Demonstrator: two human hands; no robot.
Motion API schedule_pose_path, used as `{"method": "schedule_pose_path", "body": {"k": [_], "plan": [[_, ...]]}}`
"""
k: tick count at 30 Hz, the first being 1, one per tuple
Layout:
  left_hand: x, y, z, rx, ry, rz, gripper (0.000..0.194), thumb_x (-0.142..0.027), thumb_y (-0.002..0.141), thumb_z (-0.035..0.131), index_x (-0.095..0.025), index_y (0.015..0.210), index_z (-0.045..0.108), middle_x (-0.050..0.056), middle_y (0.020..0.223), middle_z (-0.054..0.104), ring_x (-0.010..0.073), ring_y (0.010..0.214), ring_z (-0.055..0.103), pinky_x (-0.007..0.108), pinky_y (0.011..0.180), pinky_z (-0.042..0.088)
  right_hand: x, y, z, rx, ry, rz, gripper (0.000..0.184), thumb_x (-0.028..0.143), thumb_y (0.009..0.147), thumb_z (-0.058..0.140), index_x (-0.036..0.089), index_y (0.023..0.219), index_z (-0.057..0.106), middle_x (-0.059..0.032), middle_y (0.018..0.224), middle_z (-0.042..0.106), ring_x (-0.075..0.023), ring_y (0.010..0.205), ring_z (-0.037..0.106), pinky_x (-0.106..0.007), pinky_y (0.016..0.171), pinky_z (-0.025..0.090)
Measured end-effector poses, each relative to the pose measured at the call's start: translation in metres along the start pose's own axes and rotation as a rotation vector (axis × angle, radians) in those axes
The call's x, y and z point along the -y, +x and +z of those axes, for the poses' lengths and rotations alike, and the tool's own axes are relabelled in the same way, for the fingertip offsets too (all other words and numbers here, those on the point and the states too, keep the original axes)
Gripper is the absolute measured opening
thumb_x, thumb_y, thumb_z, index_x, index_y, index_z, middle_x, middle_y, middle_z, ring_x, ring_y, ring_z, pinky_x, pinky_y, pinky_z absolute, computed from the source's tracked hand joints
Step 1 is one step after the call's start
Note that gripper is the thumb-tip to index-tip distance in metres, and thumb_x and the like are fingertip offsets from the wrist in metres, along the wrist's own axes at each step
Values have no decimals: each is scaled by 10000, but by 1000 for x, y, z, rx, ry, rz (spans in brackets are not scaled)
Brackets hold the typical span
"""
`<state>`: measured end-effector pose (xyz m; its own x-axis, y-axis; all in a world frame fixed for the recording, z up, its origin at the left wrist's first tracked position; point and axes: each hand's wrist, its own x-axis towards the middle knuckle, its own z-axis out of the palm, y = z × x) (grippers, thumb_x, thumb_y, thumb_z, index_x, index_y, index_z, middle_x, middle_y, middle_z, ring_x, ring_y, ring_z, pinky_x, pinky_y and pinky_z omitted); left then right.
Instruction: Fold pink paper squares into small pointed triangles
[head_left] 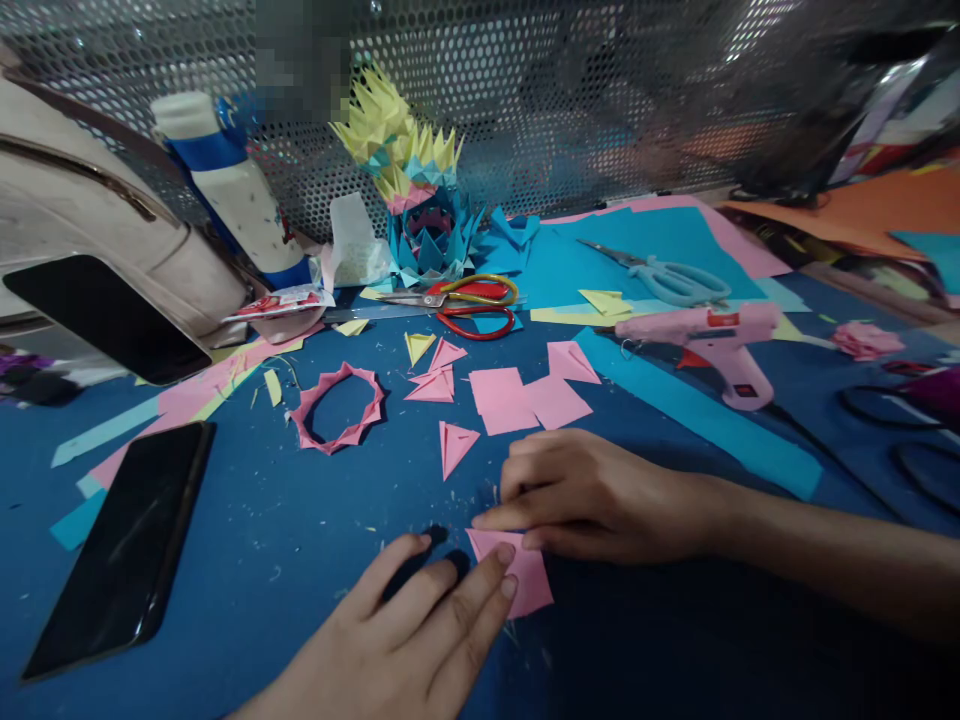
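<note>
A small pink paper square (529, 580) lies on the blue table, its top edge seemingly folded over. My left hand (420, 630) rests its outstretched fingertips on the paper's left part, fingers apart. At the top edge my right hand (600, 495) has its fingers curled, with the index finger and thumb against the paper. Just beyond the hands sit flat pink squares (499, 400) and a folded pink triangle (455, 446). To their left is a pink ring of pointed folded paper (337, 408).
Red-and-yellow-handled scissors (480, 300), blue-handled scissors (675, 278) and a pink glue gun (720, 340) lie beyond. A spiky folded-paper model (431, 230) stands behind. Two phones (124, 550), a bottle (232, 190) and a bag (97, 210) are at left.
</note>
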<state>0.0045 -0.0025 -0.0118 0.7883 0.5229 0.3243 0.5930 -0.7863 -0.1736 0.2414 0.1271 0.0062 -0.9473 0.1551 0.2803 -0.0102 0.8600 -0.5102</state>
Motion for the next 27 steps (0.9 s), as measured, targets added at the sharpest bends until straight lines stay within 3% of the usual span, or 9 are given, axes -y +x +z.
{"method": "schedule_pose_path", "body": {"k": [4, 8, 10, 18, 24, 27], "plan": [[0, 0, -5, 10, 11, -10, 495, -442, 1074, 266, -206, 1296, 641, 42, 1465, 513, 188, 1025, 549, 428, 1205, 137, -2, -3, 1, -40, -26, -2, 292, 300, 1054, 428, 171, 1156, 669, -58, 920, 645, -138, 792, 550, -265, 693, 409], [3, 2, -14, 40, 19, 41, 414, -166, 1044, 295, -150, 1279, 636, 64, 1364, 606, 187, 1011, 597, 432, 1216, 142, -3, -6, 2, -28, -114, -62, 311, 332, 1058, 410, 174, 1113, 673, -53, 927, 634, -147, 811, 546, -283, 710, 427], [4, 2, -15, 23, 10, 50, 411, -128, 1026, 302, -139, 1252, 644, 59, 1324, 635, 186, 1007, 609, 436, 1226, 136, -2, -7, 2, -12, -160, -67, 311, 328, 1064, 394, 184, 1138, 658, -45, 935, 632, -145, 809, 539, -287, 711, 425], [1, 0, -3, -84, -44, -65, 348, -181, 1029, 368, -174, 1140, 698, 35, 1203, 685, 184, 1026, 611, 436, 1241, 137, 0, -5, 1, 16, -241, -90, 298, 288, 1072, 368, 182, 1125, 641, -30, 928, 638, -137, 747, 491, -293, 687, 381], [3, 2, -2, -56, -39, -67, 486, -498, 1049, 341, -178, 1171, 686, 91, 1302, 634, 211, 1123, 575, 465, 1239, 94, -1, -4, 0, 24, -226, -120, 237, 276, 1057, 412, 188, 1099, 628, -20, 899, 618, -133, 729, 499, -292, 661, 385], [3, 2, -1, -66, -41, -79, 464, -436, 1065, 320, -179, 1163, 694, 84, 1269, 658, 207, 1113, 581, 461, 1238, 106, 0, -4, 0, 19, -248, -110, 296, 278, 1075, 350, 189, 1106, 631, -25, 879, 627, -138, 731, 493, -294, 676, 391]]}}
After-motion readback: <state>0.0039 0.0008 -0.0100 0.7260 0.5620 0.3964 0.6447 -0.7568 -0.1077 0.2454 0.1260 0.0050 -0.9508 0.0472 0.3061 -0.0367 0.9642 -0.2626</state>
